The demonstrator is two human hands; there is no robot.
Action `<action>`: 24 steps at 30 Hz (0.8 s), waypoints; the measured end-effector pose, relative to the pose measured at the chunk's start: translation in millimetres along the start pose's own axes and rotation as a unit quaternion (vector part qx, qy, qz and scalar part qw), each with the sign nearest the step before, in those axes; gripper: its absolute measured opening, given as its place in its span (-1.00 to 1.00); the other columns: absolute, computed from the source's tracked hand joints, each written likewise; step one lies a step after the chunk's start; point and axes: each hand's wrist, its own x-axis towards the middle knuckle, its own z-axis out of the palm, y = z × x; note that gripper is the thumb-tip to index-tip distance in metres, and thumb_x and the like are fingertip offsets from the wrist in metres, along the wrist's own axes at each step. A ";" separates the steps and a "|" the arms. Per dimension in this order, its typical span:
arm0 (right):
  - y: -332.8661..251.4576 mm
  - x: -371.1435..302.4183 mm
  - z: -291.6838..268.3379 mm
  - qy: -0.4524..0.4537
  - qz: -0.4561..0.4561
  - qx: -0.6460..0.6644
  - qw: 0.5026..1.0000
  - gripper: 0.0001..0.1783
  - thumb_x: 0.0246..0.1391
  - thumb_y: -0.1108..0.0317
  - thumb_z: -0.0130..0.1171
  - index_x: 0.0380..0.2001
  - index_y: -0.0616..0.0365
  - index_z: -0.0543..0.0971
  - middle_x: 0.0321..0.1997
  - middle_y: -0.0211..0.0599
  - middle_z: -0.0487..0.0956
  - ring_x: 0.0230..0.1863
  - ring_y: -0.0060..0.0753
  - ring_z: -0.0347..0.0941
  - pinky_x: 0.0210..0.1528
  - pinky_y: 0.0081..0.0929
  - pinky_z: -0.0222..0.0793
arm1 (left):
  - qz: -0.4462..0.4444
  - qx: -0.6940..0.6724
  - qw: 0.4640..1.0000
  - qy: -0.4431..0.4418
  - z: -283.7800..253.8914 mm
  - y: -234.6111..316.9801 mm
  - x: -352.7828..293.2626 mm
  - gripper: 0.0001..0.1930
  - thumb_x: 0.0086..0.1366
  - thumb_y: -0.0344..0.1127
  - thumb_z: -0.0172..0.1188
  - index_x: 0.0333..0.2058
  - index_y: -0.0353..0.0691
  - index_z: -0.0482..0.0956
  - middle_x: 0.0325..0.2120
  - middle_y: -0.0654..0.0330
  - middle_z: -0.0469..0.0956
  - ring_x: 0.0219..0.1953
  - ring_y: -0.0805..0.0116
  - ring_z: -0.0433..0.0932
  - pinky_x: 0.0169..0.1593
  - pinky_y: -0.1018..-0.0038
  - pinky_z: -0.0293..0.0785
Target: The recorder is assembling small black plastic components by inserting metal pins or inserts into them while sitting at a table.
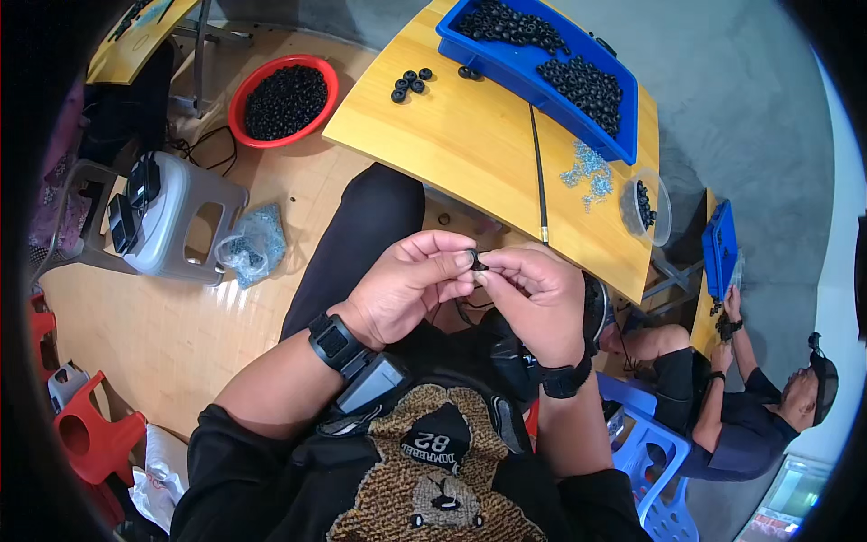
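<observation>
Above my lap, my left hand (406, 282) pinches a small black piece (478, 261) between thumb and fingertips. My right hand (540, 296) grips the same piece from the other side, so the fingertips of both hands almost meet. Fingers hide most of it, and its exact kind is too small to tell. Just beyond my hands stands a yellow wooden table (452, 135). On it lie several loose black round parts (413, 83), a thin dark rod (539, 172) and a scatter of small silvery metal pieces (589, 173).
A blue two-part tray (623, 135) of black parts sits at the table's far side, with a clear plastic tub (664, 215) near its right corner. On the floor are a red basin (237, 113), a clear bag (256, 242) and a grey stool (185, 203). A co-worker (736, 425) sits at right.
</observation>
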 end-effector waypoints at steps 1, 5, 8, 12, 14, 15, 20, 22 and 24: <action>-1.1 -0.2 1.1 0.005 -0.009 0.005 1.000 -0.83 -0.10 0.55 0.28 -0.34 0.25 0.62 -0.43 -0.30 0.56 -0.45 -0.54 0.51 -0.40 -0.66 0.40 | 0.001 0.001 1.000 0.007 0.6 0.1 0.0 -0.82 0.31 -0.45 0.07 -0.12 -0.23 0.49 -0.25 0.20 0.57 -0.22 0.43 0.57 -0.11 0.55 0.54; 3.8 -0.9 -1.3 0.008 -0.025 0.025 0.999 -0.84 -0.07 0.57 0.26 -0.34 0.27 0.61 -0.44 -0.33 0.55 -0.43 -0.62 0.49 -0.41 -0.70 0.38 | 0.000 -0.004 1.000 0.009 2.3 -0.6 1.9 -0.82 0.30 -0.45 0.07 -0.12 -0.25 0.49 -0.26 0.20 0.57 -0.23 0.43 0.58 -0.11 0.55 0.55; 5.4 -1.4 0.3 0.007 0.040 0.121 0.992 -0.85 -0.02 0.58 0.23 -0.31 0.30 0.58 -0.42 -0.38 0.56 -0.42 -0.70 0.47 -0.41 -0.74 0.37 | -0.003 -0.009 1.000 0.014 2.3 -0.6 3.2 -0.80 0.30 -0.46 0.07 -0.10 -0.25 0.48 -0.26 0.19 0.57 -0.22 0.43 0.58 -0.10 0.55 0.55; 5.9 -1.9 -3.0 0.005 0.091 0.169 0.981 -0.85 0.02 0.58 0.21 -0.28 0.31 0.56 -0.40 -0.43 0.57 -0.40 -0.75 0.46 -0.39 -0.77 0.37 | -0.004 -0.012 1.000 0.016 2.9 -0.3 2.6 -0.79 0.30 -0.47 0.07 -0.09 -0.26 0.48 -0.25 0.18 0.56 -0.21 0.42 0.58 -0.09 0.55 0.55; 7.2 -2.0 -5.7 -0.014 0.115 0.163 0.980 -0.84 0.03 0.58 0.20 -0.27 0.31 0.54 -0.39 -0.43 0.58 -0.39 -0.75 0.47 -0.37 -0.78 0.38 | -0.016 -0.022 0.999 0.016 2.2 -0.2 2.7 -0.80 0.30 -0.48 0.07 -0.10 -0.26 0.48 -0.25 0.18 0.56 -0.20 0.42 0.57 -0.09 0.55 0.55; 7.5 -2.1 -5.8 -0.014 0.116 0.163 0.980 -0.84 0.03 0.58 0.20 -0.27 0.31 0.54 -0.39 -0.43 0.58 -0.39 -0.75 0.47 -0.37 -0.78 0.38 | -0.017 -0.022 0.999 0.016 2.0 -0.5 3.2 -0.80 0.30 -0.48 0.07 -0.10 -0.26 0.48 -0.25 0.18 0.56 -0.20 0.42 0.57 -0.09 0.55 0.55; 8.4 -1.4 -6.1 -0.010 0.105 0.201 0.974 -0.84 0.05 0.58 0.18 -0.24 0.30 0.55 -0.39 -0.43 0.58 -0.39 -0.75 0.46 -0.35 -0.77 0.39 | -0.025 -0.026 0.999 0.020 1.4 0.5 4.5 -0.80 0.30 -0.46 0.08 -0.10 -0.26 0.48 -0.25 0.19 0.56 -0.21 0.44 0.57 -0.08 0.55 0.56; 10.2 -1.6 -6.1 -0.008 0.106 0.214 0.971 -0.84 0.06 0.57 0.17 -0.23 0.30 0.55 -0.39 -0.43 0.58 -0.40 -0.75 0.46 -0.35 -0.77 0.40 | -0.027 -0.030 0.999 0.017 0.7 0.7 5.2 -0.80 0.30 -0.46 0.08 -0.10 -0.26 0.48 -0.25 0.19 0.56 -0.22 0.44 0.57 -0.09 0.55 0.56; 11.9 -1.3 -6.2 -0.007 0.107 0.228 0.968 -0.83 0.07 0.57 0.16 -0.23 0.30 0.56 -0.39 -0.43 0.58 -0.40 -0.74 0.46 -0.34 -0.76 0.40 | -0.029 -0.035 0.999 0.015 0.6 0.9 5.7 -0.81 0.30 -0.45 0.08 -0.11 -0.26 0.49 -0.25 0.19 0.56 -0.22 0.45 0.57 -0.09 0.55 0.56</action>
